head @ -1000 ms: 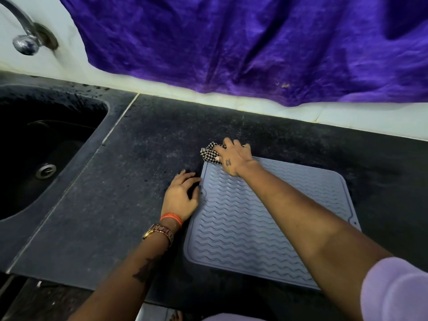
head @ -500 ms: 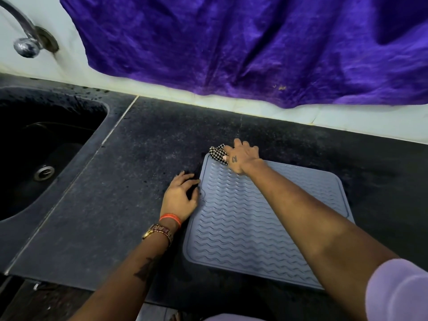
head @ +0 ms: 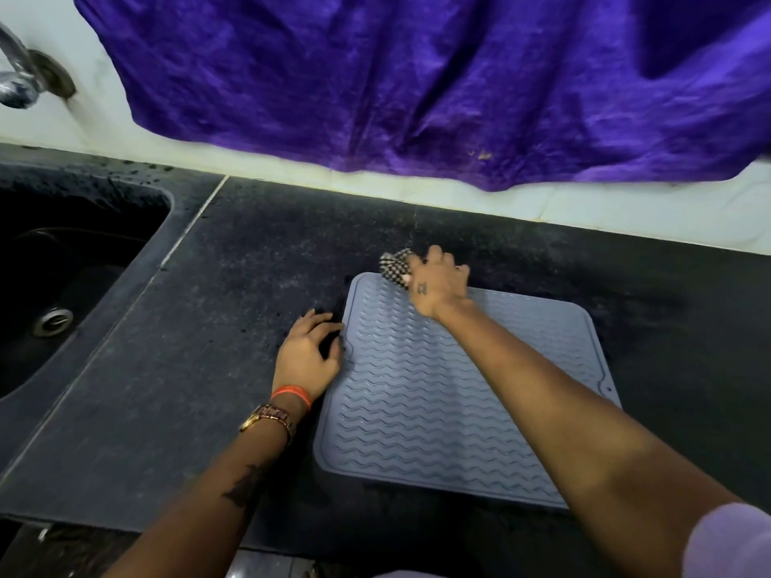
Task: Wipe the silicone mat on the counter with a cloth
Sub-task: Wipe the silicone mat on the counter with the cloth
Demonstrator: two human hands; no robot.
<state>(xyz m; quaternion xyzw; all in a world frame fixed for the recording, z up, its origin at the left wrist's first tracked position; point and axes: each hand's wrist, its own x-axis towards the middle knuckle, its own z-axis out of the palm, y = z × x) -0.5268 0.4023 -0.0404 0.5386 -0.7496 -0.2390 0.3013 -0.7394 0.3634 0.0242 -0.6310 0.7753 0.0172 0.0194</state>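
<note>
Right fingers: I am seeing my right hand (head: pixel 438 285) with its fingers curled round a bunched checked cloth (head: pixel 395 265), gripping it and pressing it at the far left corner of the mat.
Left fingers: my left hand (head: pixel 306 358) is lying spread and relaxed on the counter (head: pixel 200 369), holding nothing, its fingertips touching the mat's left edge.
Mat: the grey mat (head: pixel 438 402) with wavy ridges is lying flat on the dark counter, right of the sink (head: pixel 50 294) and near the counter's front edge.
Surroundings: a purple sheet (head: pixel 417 85) is hanging on the far wall, and a tap (head: pixel 16 81) is showing at the far left.
Risk: I am judging that the mat could slide or buckle under the cloth, because my left hand is only steadying its edge; the cloth could also run off the far edge onto the gritty counter and drag dirt back.
Change: compared with a second ago, my right hand and cloth are sitting further right along the far edge, while my left hand is staying where it was.
</note>
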